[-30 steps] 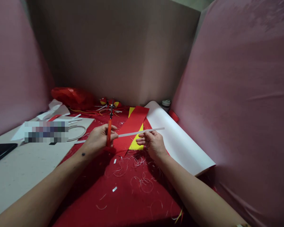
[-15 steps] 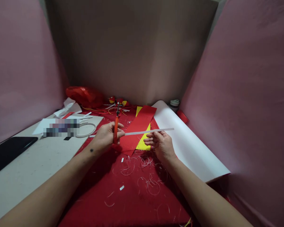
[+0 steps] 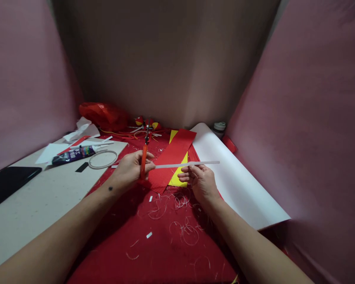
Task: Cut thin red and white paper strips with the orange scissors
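A thin white strip (image 3: 171,165) is stretched almost level between my two hands. My left hand (image 3: 133,167) pinches its left part and also carries scissors (image 3: 144,157) with orange handles, their blades pointing up and away from me. My right hand (image 3: 203,179) pinches the strip between thumb and forefinger, the other fingers loosely bent; its free end reaches past to the right. Beneath the strip lie a red ribbed sheet (image 3: 177,148) and a yellow sheet (image 3: 177,180).
On the pale board (image 3: 62,201) at left are a glue tube (image 3: 73,155), a ring coil (image 3: 103,159) and a black phone-like slab (image 3: 12,183). A white sheet (image 3: 239,181) curls at right. Thread scraps (image 3: 189,232) litter the red cloth (image 3: 154,256). A red plastic bag (image 3: 103,115) lies behind.
The view has shifted slightly. Both hands keep hold of the strip in nearly the same position, with the scissors still in the left hand.
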Demonstrator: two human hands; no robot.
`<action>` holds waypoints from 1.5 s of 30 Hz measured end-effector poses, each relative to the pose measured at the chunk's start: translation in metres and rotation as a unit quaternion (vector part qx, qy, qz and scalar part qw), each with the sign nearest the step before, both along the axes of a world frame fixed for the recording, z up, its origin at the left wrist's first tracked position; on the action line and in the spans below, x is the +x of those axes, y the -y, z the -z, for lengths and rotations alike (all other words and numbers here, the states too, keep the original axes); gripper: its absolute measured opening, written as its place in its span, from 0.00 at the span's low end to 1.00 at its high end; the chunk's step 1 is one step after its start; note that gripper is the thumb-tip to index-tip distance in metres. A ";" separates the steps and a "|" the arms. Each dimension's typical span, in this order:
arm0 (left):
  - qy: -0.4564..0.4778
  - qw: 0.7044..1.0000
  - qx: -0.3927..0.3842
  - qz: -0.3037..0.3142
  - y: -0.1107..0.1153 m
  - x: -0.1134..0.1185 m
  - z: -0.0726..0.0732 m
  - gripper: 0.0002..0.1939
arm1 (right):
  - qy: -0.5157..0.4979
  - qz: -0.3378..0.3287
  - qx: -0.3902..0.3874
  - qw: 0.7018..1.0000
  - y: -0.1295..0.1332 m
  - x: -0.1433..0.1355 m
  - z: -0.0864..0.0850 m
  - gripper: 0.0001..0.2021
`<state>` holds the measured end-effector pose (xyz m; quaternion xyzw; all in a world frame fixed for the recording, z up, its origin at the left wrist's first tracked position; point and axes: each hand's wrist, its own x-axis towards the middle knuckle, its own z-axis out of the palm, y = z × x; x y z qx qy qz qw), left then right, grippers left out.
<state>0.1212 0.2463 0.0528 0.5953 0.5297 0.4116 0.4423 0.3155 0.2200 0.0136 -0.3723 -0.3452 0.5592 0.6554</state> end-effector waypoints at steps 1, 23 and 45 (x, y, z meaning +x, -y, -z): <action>0.001 1.000 -0.004 -0.002 0.000 0.000 0.000 0.14 | 0.000 -0.001 0.001 1.000 0.000 0.000 0.000 0.04; -0.004 1.000 0.014 0.004 -0.001 0.001 0.008 0.12 | 0.001 -0.029 -0.010 1.000 0.002 0.001 -0.001 0.07; 0.052 0.993 0.080 -0.072 0.000 -0.001 0.003 0.08 | 0.006 -0.031 -0.019 0.999 0.003 -0.001 0.001 0.04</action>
